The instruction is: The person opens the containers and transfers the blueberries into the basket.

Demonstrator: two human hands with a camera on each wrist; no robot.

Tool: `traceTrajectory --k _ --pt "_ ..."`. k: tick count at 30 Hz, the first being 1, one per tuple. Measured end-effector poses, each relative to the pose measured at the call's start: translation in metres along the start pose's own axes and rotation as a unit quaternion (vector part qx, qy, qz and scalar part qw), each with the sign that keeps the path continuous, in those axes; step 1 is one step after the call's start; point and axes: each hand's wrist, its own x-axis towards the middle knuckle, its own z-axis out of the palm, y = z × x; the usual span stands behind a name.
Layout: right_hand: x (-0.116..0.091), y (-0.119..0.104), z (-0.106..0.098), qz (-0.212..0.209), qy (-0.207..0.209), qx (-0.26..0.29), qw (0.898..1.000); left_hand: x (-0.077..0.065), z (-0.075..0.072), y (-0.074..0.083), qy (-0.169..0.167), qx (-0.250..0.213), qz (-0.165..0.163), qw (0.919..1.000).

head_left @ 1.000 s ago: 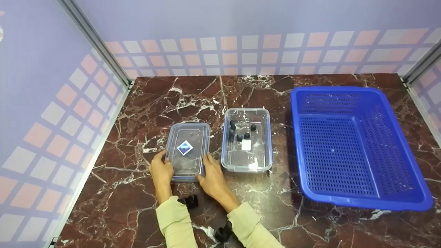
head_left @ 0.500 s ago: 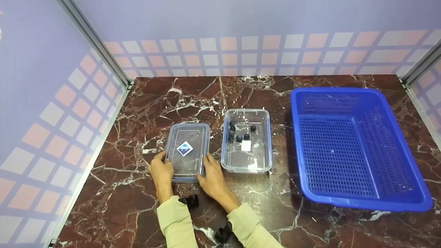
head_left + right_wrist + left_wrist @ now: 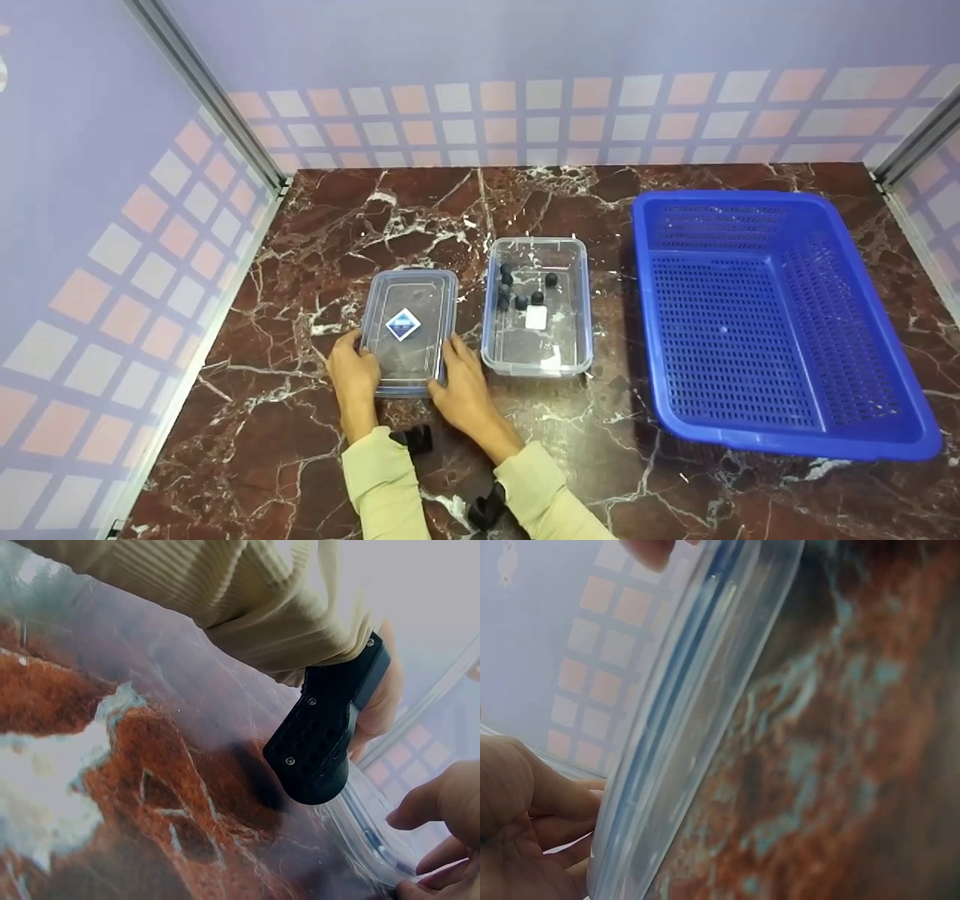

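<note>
A person in pale sleeves [image 3: 384, 472] grasps a clear lidded container [image 3: 409, 356] on a marbled tabletop [image 3: 247, 442], the left hand [image 3: 355, 376] keeping its grip on the left side and the right hand [image 3: 465, 384] its grip on the right, both toward the near end. A blue-and-white diamond label [image 3: 403, 324] tops the container. Just to the right, apart from it, stands an uncovered clear container [image 3: 534, 367] holding small dark balls [image 3: 521, 302], several gathered along its left wall. Farther right sits a large blue perforated basket [image 3: 731, 360].

Box sticker [image 3: 403, 324] blue, white; tabletop [image 3: 270, 450] marbled maroon.
</note>
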Motion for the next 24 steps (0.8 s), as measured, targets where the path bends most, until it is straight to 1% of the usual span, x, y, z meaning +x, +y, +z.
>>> traceTrajectory --k 4,6,9,14,16,18,21,24 --pt "-0.002 -0.004 -0.001 0.003 -0.009 -0.006 1.0 0.0 0.0 -0.001 -0.016 0.005 -0.001 0.9999" --pt "-0.003 -0.007 -0.002 -0.004 -0.008 -0.008 1.0 0.0 -0.001 -0.001 -0.022 0.006 -0.004 0.9997" --pt "-0.004 -0.014 -0.006 -0.031 -0.004 -0.004 1.0 0.001 -0.002 -0.001 -0.027 0.007 -0.008 0.9996" --pt "-0.006 -0.03 -0.018 -0.105 0.011 0.028 0.994 0.0 -0.004 0.002 -0.032 0.0 -0.015 0.9994" --pt "-0.007 -0.036 -0.025 -0.128 0.015 0.047 0.991 -0.001 -0.005 0.003 -0.025 -0.009 -0.012 0.9996" --pt "-0.007 -0.041 -0.032 -0.145 0.018 0.064 0.987 -0.002 -0.006 0.007 -0.01 -0.021 -0.001 0.9997" --pt "-0.005 -0.049 -0.045 -0.152 0.02 0.088 0.984 -0.002 -0.006 0.014 0.015 -0.039 0.018 0.999" --pt "0.0 -0.052 -0.059 -0.151 0.026 0.103 0.983 -0.004 -0.006 0.023 0.037 -0.062 0.035 0.9968"
